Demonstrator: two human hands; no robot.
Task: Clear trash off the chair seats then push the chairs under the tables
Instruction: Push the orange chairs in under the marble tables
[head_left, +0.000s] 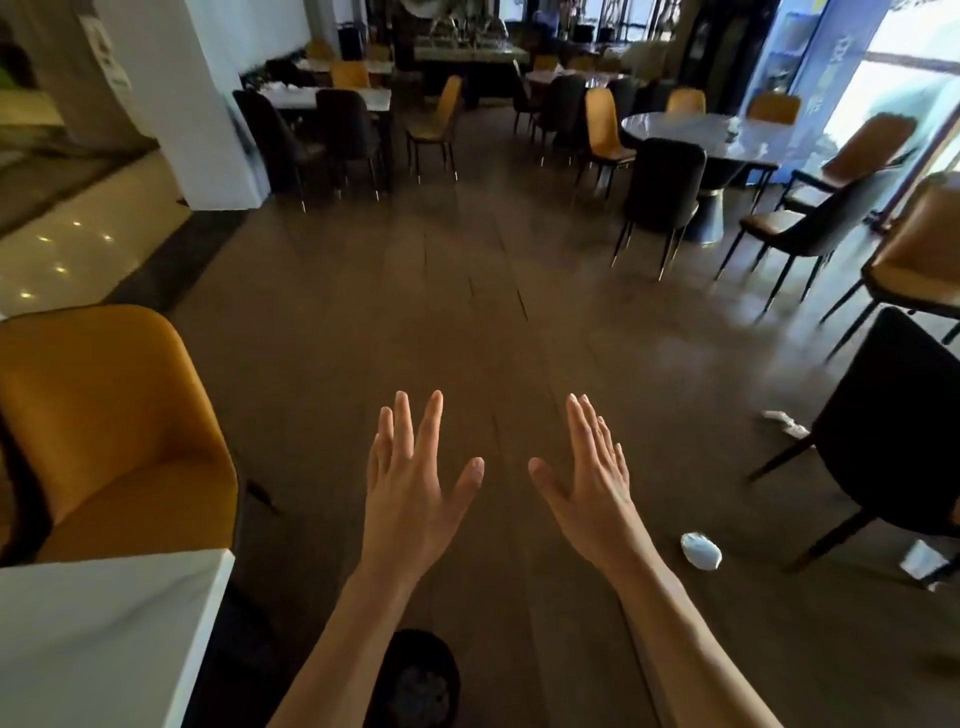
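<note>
- My left hand (410, 488) is held out in front of me, back up, fingers straight and spread, holding nothing.
- My right hand (587, 483) is beside it, apart from it, fingers straight and close together, thumb out, also holding nothing.
- Both hands hang over bare wooden floor (467, 312), fingertips pointing away from me down the aisle.
- Just right of my right forearm a crumpled white wad (700, 551) lies on the floor; farther right a long white scrap (785, 422) lies there too, its long axis slanting down to the right, near a black chair (893, 415).
- At my left an orange chair (104, 415) stands pulled out beside the white worktop (93, 634), its seat facing right.
- Below my arms is a dark bin (415, 675).
- Ahead, black and orange chairs ring a round worktop (696, 130).
</note>
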